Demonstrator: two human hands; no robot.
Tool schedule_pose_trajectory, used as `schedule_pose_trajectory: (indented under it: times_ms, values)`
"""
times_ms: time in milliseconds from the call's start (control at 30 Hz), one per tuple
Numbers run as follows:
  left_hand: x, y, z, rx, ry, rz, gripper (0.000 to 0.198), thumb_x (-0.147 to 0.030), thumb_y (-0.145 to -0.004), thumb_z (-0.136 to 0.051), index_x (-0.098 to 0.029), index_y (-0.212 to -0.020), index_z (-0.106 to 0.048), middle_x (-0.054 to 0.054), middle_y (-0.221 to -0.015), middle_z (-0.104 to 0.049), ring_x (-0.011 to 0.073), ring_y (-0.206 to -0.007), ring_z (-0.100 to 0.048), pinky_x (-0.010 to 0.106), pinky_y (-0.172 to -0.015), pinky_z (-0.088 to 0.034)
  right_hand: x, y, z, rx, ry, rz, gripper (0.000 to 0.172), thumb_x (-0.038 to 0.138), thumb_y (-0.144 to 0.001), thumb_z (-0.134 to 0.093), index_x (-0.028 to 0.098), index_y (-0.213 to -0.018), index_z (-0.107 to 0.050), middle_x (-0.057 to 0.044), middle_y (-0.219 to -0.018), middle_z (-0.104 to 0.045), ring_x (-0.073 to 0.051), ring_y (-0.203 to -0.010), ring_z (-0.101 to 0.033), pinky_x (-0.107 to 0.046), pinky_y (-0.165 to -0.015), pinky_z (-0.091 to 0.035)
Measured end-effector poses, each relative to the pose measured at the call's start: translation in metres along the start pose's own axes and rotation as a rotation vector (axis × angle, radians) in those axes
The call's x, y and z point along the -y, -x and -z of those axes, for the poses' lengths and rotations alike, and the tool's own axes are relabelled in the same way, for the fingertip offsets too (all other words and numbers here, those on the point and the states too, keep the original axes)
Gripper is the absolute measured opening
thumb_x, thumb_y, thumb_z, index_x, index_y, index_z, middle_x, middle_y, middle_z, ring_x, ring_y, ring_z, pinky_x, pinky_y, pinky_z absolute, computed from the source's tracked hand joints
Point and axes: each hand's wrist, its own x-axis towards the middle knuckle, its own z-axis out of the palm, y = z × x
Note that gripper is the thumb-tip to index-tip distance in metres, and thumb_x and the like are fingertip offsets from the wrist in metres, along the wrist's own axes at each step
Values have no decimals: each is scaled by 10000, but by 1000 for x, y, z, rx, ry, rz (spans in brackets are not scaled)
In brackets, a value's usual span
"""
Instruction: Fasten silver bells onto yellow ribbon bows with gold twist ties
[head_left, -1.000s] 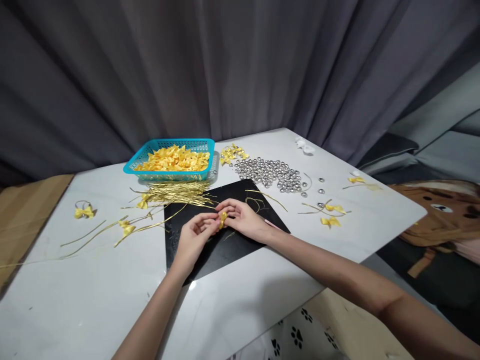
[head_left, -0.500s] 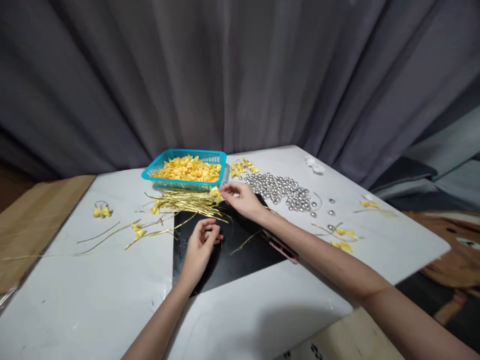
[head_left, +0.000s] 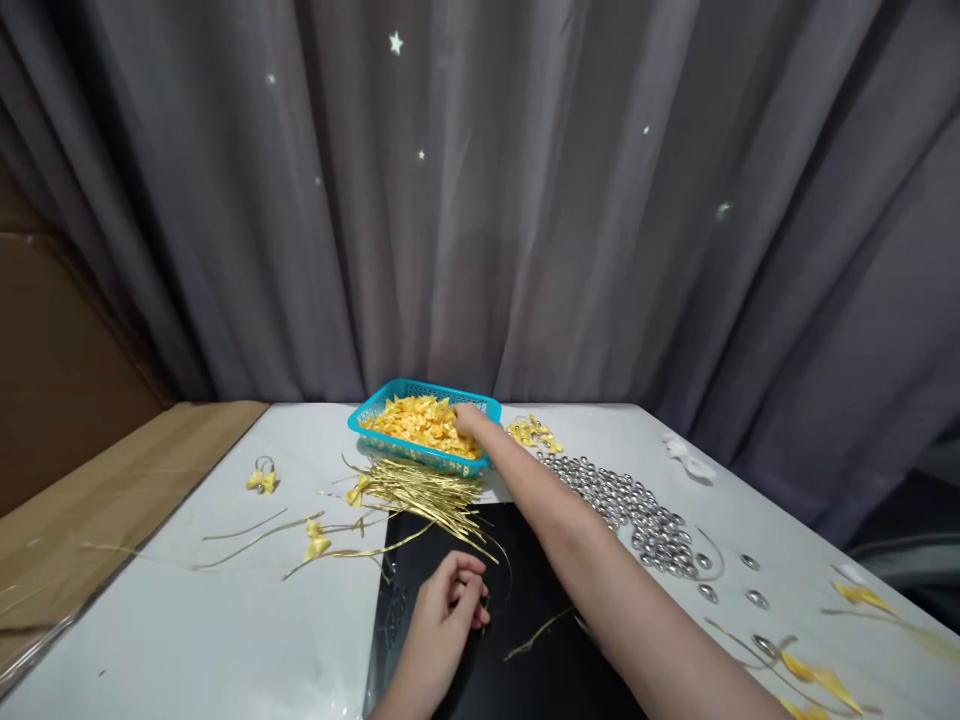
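Note:
My right hand (head_left: 471, 420) reaches into the right side of a turquoise plastic basket (head_left: 358, 428) filled with yellow ribbon bows (head_left: 412, 418). Its fingertips are hidden among the bows, so a grip cannot be seen. Over a black mat (head_left: 532, 590) is my left hand (head_left: 452, 603), with fingers curled and thumb against them. Whatever it pinches is too small to make out. Between the two hands, a pile of gold twist ties (head_left: 424, 490) lies in front of the basket. One loose gold tie (head_left: 538, 636) rests on the mat right of my left hand.
Silver beads (head_left: 622, 500) are spread right of my right forearm. Finished-looking bows (head_left: 534, 433) lie behind them, and bows with ties (head_left: 817, 680) at the right front. Another bow (head_left: 262, 478) sits at left. Cardboard (head_left: 150, 500) borders the white table (head_left: 247, 630); a grey curtain hangs behind.
My right hand has moved from beside a yellow bow above the gold ties into the basket. My left hand stays curled over the mat. The view has tilted up.

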Motion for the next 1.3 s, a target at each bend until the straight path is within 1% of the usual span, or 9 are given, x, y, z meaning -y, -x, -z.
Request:
schedule_pose_trajectory:
  times_ms: [200, 400, 533, 700, 767, 833, 900, 1000, 1300]
  values:
    - [-2, 1, 2, 0, 14, -14, 292, -443, -734, -604, -156, -773, -570, 3, -664, -559, 109, -524, -554, 221, -505, -419, -10, -1, -1, -19, -207, -120, 277, 310, -899, -515, 165, -1132, -550, -81, -1137, -566, -183, -963, -582, -375, -815, -502]
    - [-4, 3, 2, 15, 7, -35, 252, -405, -761, -586, -154, -776, -566, -4, -658, -553, 99, -525, -557, 210, -508, -423, -8, 21, 22, -245, -431, -104, 266, 356, -884, -509, 126, -915, -640, -98, -1063, -612, -189, -987, -558, -341, -865, -440]
    - [-9, 6, 2, -36, 49, -45, 293, -422, -770, -576, -160, -894, -538, -14, -679, -554, 96, -526, -553, 205, -499, -429, 5, 79, 23, -284, -630, -49, 386, 481, -835, -504, 126, -784, -646, -78, -833, -640, -158, -733, -572, -268, -680, -452]
    - [-15, 8, 6, -172, 72, -136, 425, -399, -795, -572, -189, -1147, -461, 19, -883, -612, 104, -654, -605, 218, -601, -482, 18, 190, 0, -86, -868, 20, 394, 523, -829, -470, 154, -763, -592, -4, -693, -555, -80, -458, -479, -214, -446, -401]
    - [-16, 8, 7, -125, 75, -113, 434, -393, -758, -621, -185, -1121, -508, 15, -865, -624, 113, -670, -612, 220, -619, -487, 19, 223, -7, -20, -1049, 14, 342, 487, -825, -498, 161, -764, -579, -2, -716, -536, -68, -450, -460, -206, -426, -379]
    - [-17, 8, 7, -31, 17, -71, 309, -393, -733, -647, -149, -919, -613, 14, -760, -631, 116, -635, -597, 220, -612, -481, 19, 245, -12, -12, -1116, -40, 294, 448, -821, -524, 165, -770, -585, 7, -670, -520, -73, -461, -448, -202, -425, -360]
    - [-19, 8, 6, -7, -42, -58, 261, -388, -709, -671, -139, -783, -640, 14, -697, -634, 117, -622, -589, 215, -611, -474, 17, 255, -16, -37, -1115, -102, 252, 410, -807, -551, 166, -761, -593, 19, -605, -500, -80, -470, -434, -200, -427, -341]
    - [-22, 9, 2, -10, -73, -9, 275, -395, -644, -720, -144, -731, -646, 11, -656, -640, 120, -591, -588, 218, -587, -475, 14, 259, -20, -77, -1138, -134, 204, 363, -789, -571, 166, -742, -596, 21, -587, -500, -86, -490, -431, -202, -440, -337]
    - [-25, 7, 3, -15, -124, 33, 295, -414, -597, -729, -148, -662, -619, -12, -589, -588, 101, -529, -530, 207, -526, -451, 13, 264, -17, -102, -1052, -41, 130, 247, -801, -562, 162, -739, -638, 1, -674, -542, -81, -543, -420, -205, -502, -341]
